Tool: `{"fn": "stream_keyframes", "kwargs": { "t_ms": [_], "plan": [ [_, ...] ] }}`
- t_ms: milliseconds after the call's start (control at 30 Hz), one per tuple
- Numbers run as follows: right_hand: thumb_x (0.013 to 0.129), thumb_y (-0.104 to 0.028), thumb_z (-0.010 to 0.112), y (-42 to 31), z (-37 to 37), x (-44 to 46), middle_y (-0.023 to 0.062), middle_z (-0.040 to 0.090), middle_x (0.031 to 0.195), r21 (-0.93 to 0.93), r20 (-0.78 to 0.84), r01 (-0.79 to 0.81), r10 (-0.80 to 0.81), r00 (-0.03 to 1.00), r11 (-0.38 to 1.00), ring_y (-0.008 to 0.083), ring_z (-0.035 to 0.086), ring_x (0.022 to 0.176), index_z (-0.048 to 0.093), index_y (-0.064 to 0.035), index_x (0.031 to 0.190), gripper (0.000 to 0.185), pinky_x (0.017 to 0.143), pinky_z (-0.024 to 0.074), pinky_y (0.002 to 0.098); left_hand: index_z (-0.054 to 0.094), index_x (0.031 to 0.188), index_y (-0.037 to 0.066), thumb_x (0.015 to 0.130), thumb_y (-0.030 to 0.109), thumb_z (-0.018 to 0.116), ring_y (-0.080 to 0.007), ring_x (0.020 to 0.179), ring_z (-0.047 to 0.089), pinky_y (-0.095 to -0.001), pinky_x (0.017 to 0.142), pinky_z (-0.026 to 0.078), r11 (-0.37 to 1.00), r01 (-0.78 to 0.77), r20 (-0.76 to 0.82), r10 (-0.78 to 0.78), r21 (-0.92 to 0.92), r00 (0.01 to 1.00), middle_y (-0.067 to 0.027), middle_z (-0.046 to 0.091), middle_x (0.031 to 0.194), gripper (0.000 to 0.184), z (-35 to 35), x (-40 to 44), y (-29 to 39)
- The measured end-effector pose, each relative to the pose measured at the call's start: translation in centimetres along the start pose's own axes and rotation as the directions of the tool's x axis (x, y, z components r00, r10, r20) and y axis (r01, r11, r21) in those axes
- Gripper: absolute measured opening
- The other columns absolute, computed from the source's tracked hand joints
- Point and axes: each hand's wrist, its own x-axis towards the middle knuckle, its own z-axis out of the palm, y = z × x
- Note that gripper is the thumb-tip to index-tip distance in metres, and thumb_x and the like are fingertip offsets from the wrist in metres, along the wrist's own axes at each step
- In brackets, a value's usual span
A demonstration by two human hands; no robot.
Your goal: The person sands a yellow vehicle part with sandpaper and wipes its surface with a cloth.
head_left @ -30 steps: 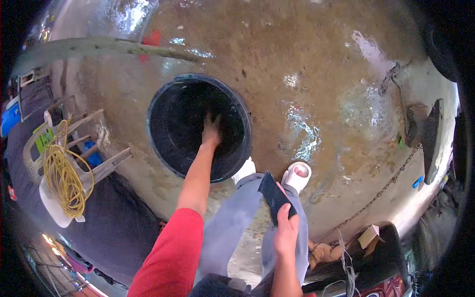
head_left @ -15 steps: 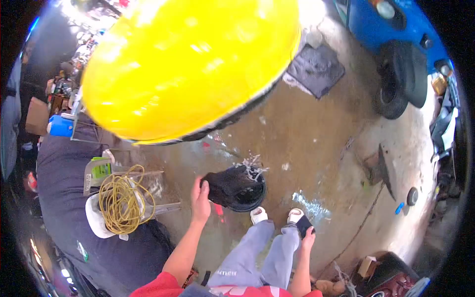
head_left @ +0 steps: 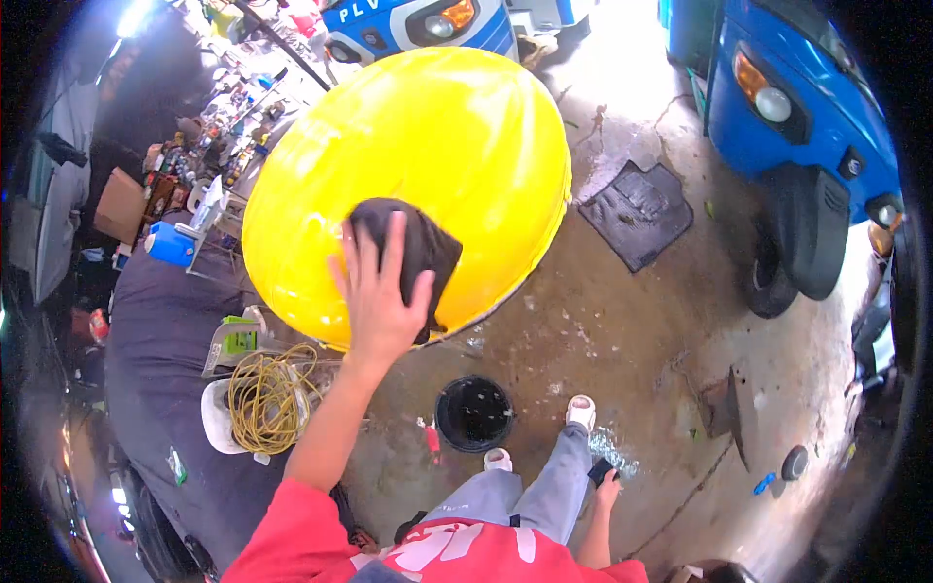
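My left hand point(head_left: 379, 301) has its fingers spread over a dark wet-looking cloth point(head_left: 432, 248), which lies against a big glossy yellow rounded panel point(head_left: 466, 126). Low at my right side, my right hand point(head_left: 608, 491) is closed around a small black object point(head_left: 600, 473), whose kind I cannot make out. A black bucket point(head_left: 474, 413) with dark liquid stands on the floor in front of my feet.
A coiled yellow cord point(head_left: 272, 398) lies on a white seat at the left, beside a dark covered bulk point(head_left: 165, 360). A black floor mat point(head_left: 637, 214) rests on the wet concrete. Blue vehicles point(head_left: 777, 107) stand at the back and right.
My left hand has moved the dark cloth up from the bucket onto the yellow panel. More of the panel and the blue vehicles shows. My right hand still grips the black object.
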Motion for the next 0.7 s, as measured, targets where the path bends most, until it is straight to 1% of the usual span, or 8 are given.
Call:
{"fn": "stream_keyframes", "kwargs": {
  "t_ms": [67, 200, 267, 333, 400, 467, 600, 700],
  "plan": [
    [0.105, -0.049, 0.049, -0.9, -0.4, 3.0, 0.0176, 0.071, 0.096, -0.037, -0.002, 0.036, -0.036, 0.999, 0.999, 0.0285, 0.064, 0.086, 0.065, 0.0133, 0.109, 0.064, 0.081, 0.0498, 0.0432, 0.05, 0.15, 0.017, 0.085, 0.025, 0.074, -0.0507, 0.146, 0.03, -0.0584, 0.119, 0.026, 0.994, -0.106, -0.04, 0.106, -0.005, 0.994, -0.0278, 0.042, 0.152, 0.07, 0.9, 3.6, 1.7],
    [0.105, -0.05, 0.049, -4.3, -2.2, 7.8, 0.0169, 0.071, 0.094, -0.211, 0.031, 0.064, -0.059, 0.998, 0.975, 0.0278, 0.065, 0.083, 0.065, 0.0124, 0.108, 0.064, 0.078, 0.0509, 0.0429, 0.061, 0.134, 0.014, 0.083, 0.025, 0.076, -0.0422, 0.139, 0.043, -0.0519, 0.115, 0.036, 0.951, -0.308, 0.008, 0.308, -0.014, 0.951, -0.0188, 0.053, 0.143, 0.054, 3.2, 12.9, 4.5],
    [0.105, -0.05, 0.049, -1.9, -2.1, 11.9, 0.016, 0.07, 0.091, -0.14, 0.098, 0.073, -0.06, 0.993, 0.987, 0.0249, 0.064, 0.078, 0.066, 0.0114, 0.106, 0.064, 0.075, 0.0515, 0.042, 0.063, 0.127, 0.013, 0.085, 0.029, 0.074, -0.0386, 0.138, 0.046, -0.0506, 0.112, 0.039, 0.932, -0.361, 0.037, 0.361, -0.012, 0.932, -0.0153, 0.055, 0.144, 0.047, 7.3, 18.8, 6.0],
    [0.105, -0.047, 0.049, -4.5, -2.4, 12.6, 0.027, 0.07, 0.091, -0.026, 0.007, 0.119, -0.119, 0.993, 0.993, 0.0344, 0.063, 0.079, 0.064, 0.0156, 0.103, 0.064, 0.077, 0.0478, 0.0466, 0.063, 0.129, 0.011, 0.089, 0.039, 0.068, -0.0366, 0.137, 0.048, -0.0495, 0.112, 0.041, 0.961, -0.276, 0.127, 0.274, 0.003, 0.953, -0.0143, 0.056, 0.143, 0.05, 12.2, 25.3, 7.2],
    [0.106, -0.045, 0.049, -4.3, -2.3, 14.8, 0.0254, 0.071, 0.091, 0.004, 0.046, 0.095, -0.095, 0.994, 0.995, 0.0329, 0.063, 0.08, 0.064, 0.0152, 0.104, 0.063, 0.077, 0.048, 0.0463, 0.062, 0.128, 0.012, 0.089, 0.037, 0.066, -0.0353, 0.139, 0.045, -0.0524, 0.112, 0.038, 1.0, -0.025, 0.234, 0.023, 0.006, 0.972, -0.0126, 0.056, 0.142, 0.047, 14.6, 29.6, 9.2],
    [0.105, -0.046, 0.05, -7.8, -3.4, 12.9, 0.0253, 0.071, 0.093, -0.287, 0.016, 0.055, -0.052, 0.999, 0.956, 0.034, 0.064, 0.084, 0.065, 0.0147, 0.105, 0.062, 0.079, 0.0485, 0.0468, 0.063, 0.13, 0.011, 0.089, 0.038, 0.068, -0.0326, 0.135, 0.048, -0.0482, 0.112, 0.041, 0.986, 0.091, 0.114, -0.107, 0.138, 0.988, -0.0128, 0.058, 0.139, 0.049, 16.4, 29.8, 10.8],
    [0.104, -0.046, 0.051, -5.5, -3.5, 15.1, 0.0275, 0.07, 0.093, -0.37, 0.069, 0.109, -0.089, 0.994, 0.923, 0.0375, 0.066, 0.085, 0.067, 0.0142, 0.105, 0.062, 0.083, 0.0498, 0.049, 0.063, 0.129, 0.012, 0.083, 0.028, 0.073, -0.0352, 0.136, 0.047, -0.0478, 0.113, 0.04, 0.999, -0.043, 0.045, 0.044, -0.028, 0.998, -0.0134, 0.055, 0.142, 0.049, 12.1, 23.4, 9.3],
    [0.103, -0.049, 0.051, -6.3, -2.7, 15.8, 0.0269, 0.072, 0.1, -0.04, 0.183, -0.06, 0.066, 0.981, 0.997, 0.0318, 0.07, 0.093, 0.068, 0.0112, 0.108, 0.062, 0.083, 0.0518, 0.047, 0.062, 0.126, 0.011, 0.08, 0.019, 0.075, -0.0401, 0.139, 0.044, -0.0489, 0.117, 0.036, 0.991, -0.036, -0.037, 0.032, -0.126, 0.999, -0.0195, 0.053, 0.142, 0.049, 5.4, 15.8, 6.6]
  ]
}}
